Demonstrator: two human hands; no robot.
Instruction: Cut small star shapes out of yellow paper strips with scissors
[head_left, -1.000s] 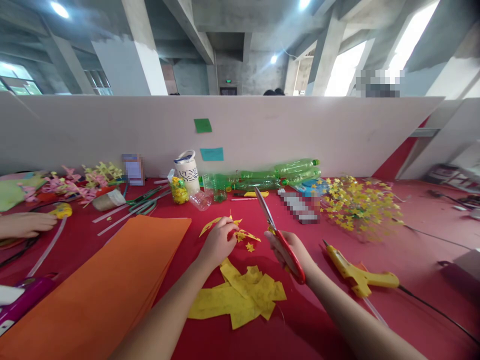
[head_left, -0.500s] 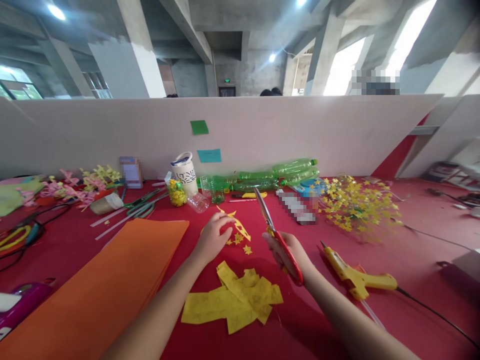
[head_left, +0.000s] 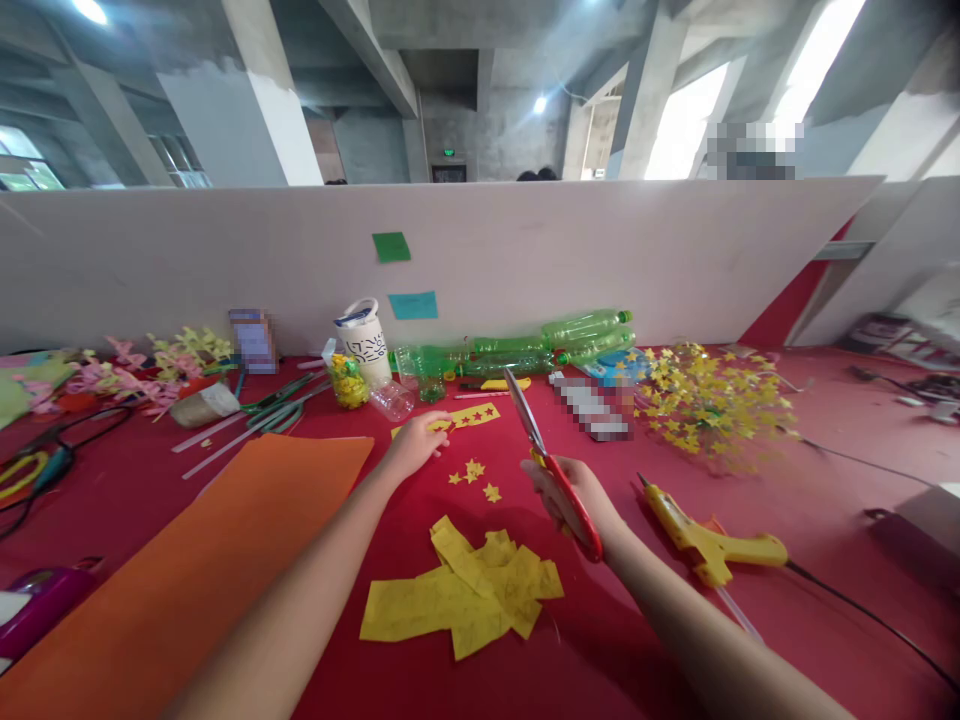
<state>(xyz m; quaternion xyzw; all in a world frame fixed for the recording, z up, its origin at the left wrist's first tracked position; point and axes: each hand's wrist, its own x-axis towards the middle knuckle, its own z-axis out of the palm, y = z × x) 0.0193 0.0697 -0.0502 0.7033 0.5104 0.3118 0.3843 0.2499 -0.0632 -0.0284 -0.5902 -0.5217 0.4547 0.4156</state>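
Note:
A yellow strip with star-shaped cutouts (head_left: 478, 415) lies flat behind my left hand (head_left: 414, 446). The fingers reach loosely to the right, apart at the tips, over the strip's near edge; whether they touch it I cannot tell. My right hand (head_left: 574, 492) grips red-handled scissors (head_left: 577, 515), their blades pointing up and away. Between the hands, a few small yellow stars (head_left: 473, 470) rest on the red table. Closer to me is a loose pile of yellow pieces (head_left: 480, 595) with faint drawn lines.
Orange sheets (head_left: 225, 520) cover the left side of the red table (head_left: 615, 660). A yellow glue gun (head_left: 712, 545) with a cord lies right. Green bottles (head_left: 525, 355), a white cup (head_left: 361, 340) and a yellow star bouquet (head_left: 709, 405) stand near the partition (head_left: 600, 250).
The yellow strip has gone from slanted and curled beside the stars to flat farther back. My left hand has shifted slightly left and its hold has loosened. My right hand keeps the scissors.

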